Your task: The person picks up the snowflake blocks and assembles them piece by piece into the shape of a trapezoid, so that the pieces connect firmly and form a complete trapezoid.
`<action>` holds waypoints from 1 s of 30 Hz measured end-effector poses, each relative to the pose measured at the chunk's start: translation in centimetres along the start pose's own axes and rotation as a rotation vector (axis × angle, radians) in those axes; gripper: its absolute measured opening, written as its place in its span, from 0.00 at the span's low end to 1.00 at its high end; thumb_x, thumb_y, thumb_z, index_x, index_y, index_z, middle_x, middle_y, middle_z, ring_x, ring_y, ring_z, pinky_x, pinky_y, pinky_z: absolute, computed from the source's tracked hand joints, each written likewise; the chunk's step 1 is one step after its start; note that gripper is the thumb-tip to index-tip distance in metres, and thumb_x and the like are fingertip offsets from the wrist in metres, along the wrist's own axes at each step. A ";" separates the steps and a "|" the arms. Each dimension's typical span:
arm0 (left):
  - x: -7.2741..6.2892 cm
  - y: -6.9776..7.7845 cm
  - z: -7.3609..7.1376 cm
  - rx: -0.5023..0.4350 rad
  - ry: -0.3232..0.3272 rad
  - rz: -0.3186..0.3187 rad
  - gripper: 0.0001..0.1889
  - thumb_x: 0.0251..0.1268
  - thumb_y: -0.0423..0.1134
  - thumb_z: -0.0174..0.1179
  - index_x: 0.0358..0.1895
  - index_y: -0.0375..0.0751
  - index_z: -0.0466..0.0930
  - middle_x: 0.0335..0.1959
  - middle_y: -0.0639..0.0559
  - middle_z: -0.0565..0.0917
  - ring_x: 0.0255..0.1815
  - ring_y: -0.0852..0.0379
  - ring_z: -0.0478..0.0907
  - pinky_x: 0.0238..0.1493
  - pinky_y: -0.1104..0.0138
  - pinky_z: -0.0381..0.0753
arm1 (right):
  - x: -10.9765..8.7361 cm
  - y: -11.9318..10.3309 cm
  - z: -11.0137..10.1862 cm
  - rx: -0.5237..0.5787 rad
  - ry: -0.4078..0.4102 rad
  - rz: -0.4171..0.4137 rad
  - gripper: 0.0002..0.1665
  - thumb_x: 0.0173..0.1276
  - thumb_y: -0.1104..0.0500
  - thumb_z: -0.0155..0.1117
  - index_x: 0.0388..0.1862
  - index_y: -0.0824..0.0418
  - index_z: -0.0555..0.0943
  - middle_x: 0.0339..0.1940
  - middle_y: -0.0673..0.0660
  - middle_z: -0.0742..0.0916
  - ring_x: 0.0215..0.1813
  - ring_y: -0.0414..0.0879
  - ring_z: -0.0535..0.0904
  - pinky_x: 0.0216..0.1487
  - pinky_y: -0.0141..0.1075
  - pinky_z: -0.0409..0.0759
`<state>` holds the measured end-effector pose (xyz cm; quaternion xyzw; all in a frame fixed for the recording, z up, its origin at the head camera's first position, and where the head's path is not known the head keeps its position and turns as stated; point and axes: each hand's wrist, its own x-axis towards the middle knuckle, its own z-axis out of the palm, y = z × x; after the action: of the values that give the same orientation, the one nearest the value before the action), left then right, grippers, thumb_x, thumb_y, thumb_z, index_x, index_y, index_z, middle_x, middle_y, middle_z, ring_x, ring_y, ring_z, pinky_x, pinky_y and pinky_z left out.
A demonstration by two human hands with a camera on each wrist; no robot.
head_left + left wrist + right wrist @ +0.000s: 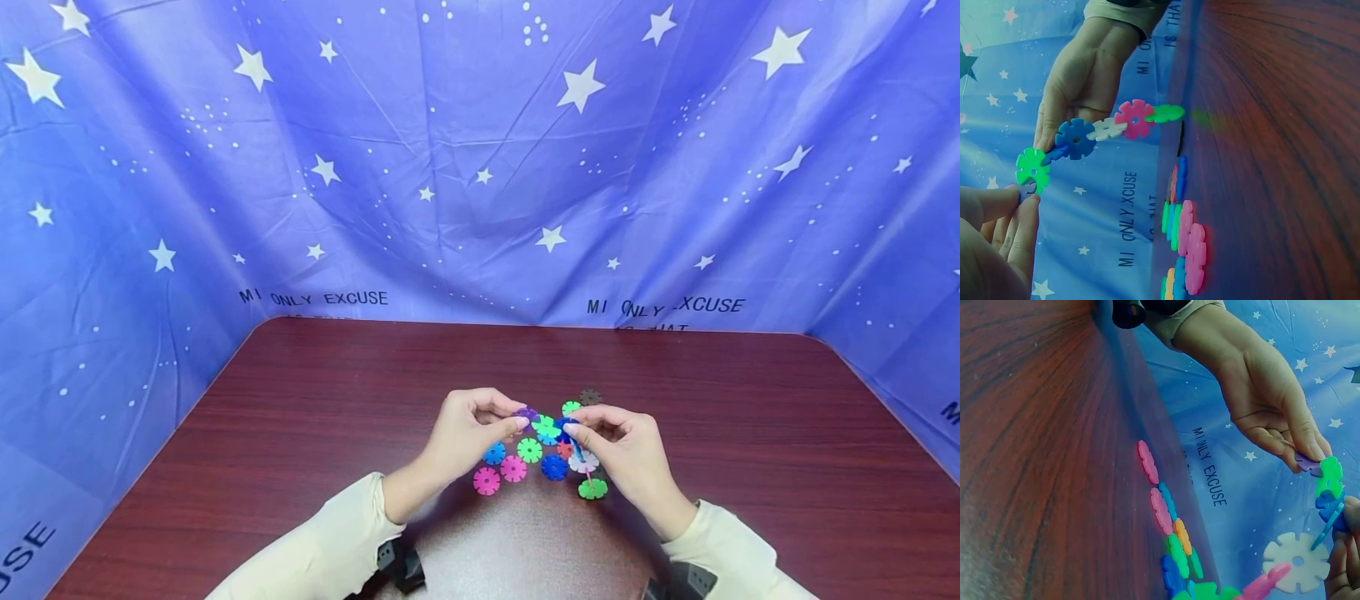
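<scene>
Between both hands hangs a chain of notched plastic snowflake discs slotted edge to edge. At one end, my left hand (471,429) pinches a purple disc (1308,464) between thumb and fingers. A bright green disc (1033,170) joins it to a dark blue disc (564,430), which the thumb and fingers of my right hand (628,446) pinch. From there the chain runs down through a lighter blue disc (1077,139), a white disc (1297,561) and a pink disc (1134,119) to another green disc (1166,113) at the lower end, above the tabletop in the left wrist view.
Loose discs lie on the dark red wooden table (337,400) below the hands, among them two pink discs (487,481), a green disc (529,451) and a blue disc (554,467). A brown disc (591,397) lies farther back. A star-printed blue curtain (450,225) surrounds the table.
</scene>
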<state>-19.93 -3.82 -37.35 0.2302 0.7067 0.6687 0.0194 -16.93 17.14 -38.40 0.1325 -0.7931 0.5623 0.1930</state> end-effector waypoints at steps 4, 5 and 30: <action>0.2 -0.3 0.1 -0.108 -0.010 -0.110 0.09 0.55 0.25 0.64 0.39 0.23 0.80 0.31 0.35 0.85 0.29 0.44 0.84 0.36 0.46 0.81 | 0.2 0.2 -0.2 0.015 -0.044 0.044 0.06 0.55 0.68 0.71 0.33 0.66 0.85 0.22 0.45 0.83 0.21 0.35 0.72 0.19 0.28 0.72; 0.2 -0.5 0.1 -0.126 -0.015 -0.140 0.09 0.55 0.25 0.64 0.39 0.23 0.80 0.31 0.36 0.85 0.29 0.46 0.84 0.37 0.47 0.81 | 0.2 0.3 -0.2 0.022 -0.066 0.059 0.06 0.55 0.67 0.70 0.33 0.66 0.85 0.23 0.45 0.84 0.22 0.35 0.73 0.20 0.28 0.73; -0.6 -2.2 -2.3 -0.015 -0.239 -0.318 0.13 0.52 0.28 0.67 0.40 0.24 0.81 0.34 0.41 0.86 0.33 0.59 0.83 0.39 0.63 0.83 | 0.5 1.5 -0.7 0.188 -0.342 0.359 0.17 0.62 0.63 0.65 0.44 0.77 0.79 0.33 0.47 0.86 0.35 0.36 0.79 0.38 0.30 0.78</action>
<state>-20.79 -6.18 -39.41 0.1933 0.7220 0.6302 0.2103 -17.96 18.30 -39.24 0.1003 -0.7692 0.6283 -0.0599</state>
